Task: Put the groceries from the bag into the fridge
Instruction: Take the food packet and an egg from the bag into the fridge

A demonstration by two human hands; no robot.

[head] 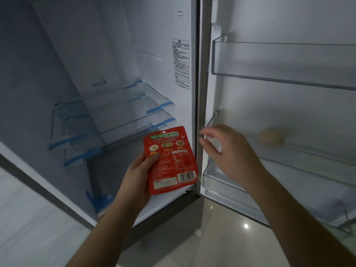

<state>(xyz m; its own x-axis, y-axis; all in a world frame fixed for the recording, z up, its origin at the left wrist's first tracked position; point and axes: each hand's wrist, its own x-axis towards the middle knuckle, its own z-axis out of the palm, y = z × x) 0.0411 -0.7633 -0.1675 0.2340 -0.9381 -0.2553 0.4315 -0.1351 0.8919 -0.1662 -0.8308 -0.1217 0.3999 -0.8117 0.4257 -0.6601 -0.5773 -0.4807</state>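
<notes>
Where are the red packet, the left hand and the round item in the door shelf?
red packet (173,162): head view, middle of its printed back.
left hand (137,175): head view, back of hand.
round item (272,139): head view, its blurred middle.

A: Fridge (107,54) interior: wide open space above the top glass shelf (115,105), nothing standing on it. A second glass shelf (123,137) sits close below, so the slot between them is shallow.

B: Door side?

A: Open door (279,105) swings out on the right. Upper door bin (285,62) looks bare. Middle door bin (300,151) has a pale round item (272,139), blurred, sitting at mid-rail. Right hand (227,151) with a small white thing (214,143) blocks that bin's left end.

B: Centre path?

A: Left hand (140,170) with the red pouch (170,160) fills the near gap before the lower shelves. Lower door bin (231,191) front is partly behind the right forearm.
</notes>
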